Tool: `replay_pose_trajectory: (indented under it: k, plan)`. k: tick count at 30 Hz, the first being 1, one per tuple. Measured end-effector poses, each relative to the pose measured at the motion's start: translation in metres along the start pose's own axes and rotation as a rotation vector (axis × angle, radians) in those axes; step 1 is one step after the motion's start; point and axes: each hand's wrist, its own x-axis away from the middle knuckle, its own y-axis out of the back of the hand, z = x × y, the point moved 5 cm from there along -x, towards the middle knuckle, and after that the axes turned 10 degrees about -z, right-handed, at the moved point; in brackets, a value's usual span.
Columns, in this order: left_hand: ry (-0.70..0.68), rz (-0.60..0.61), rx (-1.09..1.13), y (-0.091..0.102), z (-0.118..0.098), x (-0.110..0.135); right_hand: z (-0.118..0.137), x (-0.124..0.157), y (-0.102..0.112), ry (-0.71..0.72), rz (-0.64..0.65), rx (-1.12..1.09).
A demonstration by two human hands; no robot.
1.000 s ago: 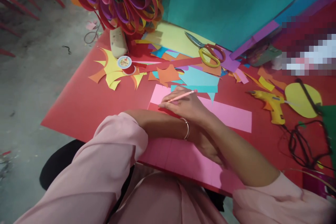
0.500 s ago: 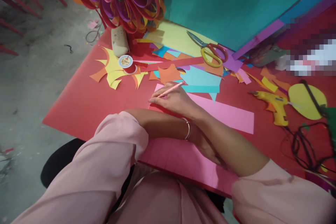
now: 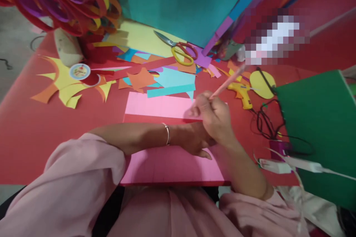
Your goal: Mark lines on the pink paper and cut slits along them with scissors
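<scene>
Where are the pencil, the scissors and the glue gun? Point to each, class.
Pencil [image 3: 228, 82], head view: middle of the shaft.
Scissors [image 3: 171, 43], head view: the pivot.
Glue gun [image 3: 243, 92], head view: the yellow body.

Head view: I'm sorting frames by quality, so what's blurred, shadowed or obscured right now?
Head view: the pencil and the right hand look smeared, probably from motion; head view: soft shadow darkens parts of the nearer pink paper; head view: coarse pixel blocks hide an area toward the upper right.
</scene>
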Motion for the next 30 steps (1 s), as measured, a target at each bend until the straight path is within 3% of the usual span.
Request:
replay_pose_trajectory:
  k: [2,4,10,18,25,30]
  plan:
    - [-0.113,0.015,0.034,0.000,-0.003,-0.001,-0.027,0.009,0.037,-0.025,-0.145,0.183]
    - [-0.128,0.015,0.043,0.004,-0.003,0.001,-0.052,0.019,0.064,-0.004,-0.193,0.315]
    - [-0.130,0.004,-0.029,0.012,-0.010,0.003,-0.102,0.052,0.111,-0.039,-0.230,0.414]
    - [-0.140,-0.037,-0.216,0.021,-0.014,0.003,-0.112,0.066,0.121,-0.153,-0.146,0.512]
    - [0.149,-0.093,-0.531,0.027,-0.006,0.009,-0.122,0.057,0.119,-0.236,-0.089,0.480]
    - [0.241,-0.088,-0.550,0.027,-0.013,0.009,-0.118,0.056,0.122,-0.198,-0.126,0.496]
